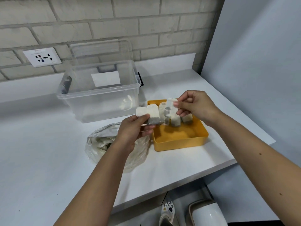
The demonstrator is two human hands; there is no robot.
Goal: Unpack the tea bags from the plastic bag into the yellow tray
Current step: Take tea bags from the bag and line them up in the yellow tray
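My left hand grips a small bunch of white tea bags just left of the yellow tray. My right hand pinches the top of one tea bag above the tray's far end. Two or three tea bags stand inside the tray against its back wall. The crumpled clear plastic bag lies on the white counter under my left wrist, with several tea bags still inside it.
An open clear storage box stands behind the bag, its lid leaning on the brick wall. A wall socket is at the left. The counter's front edge runs diagonally; a white bin sits on the floor below.
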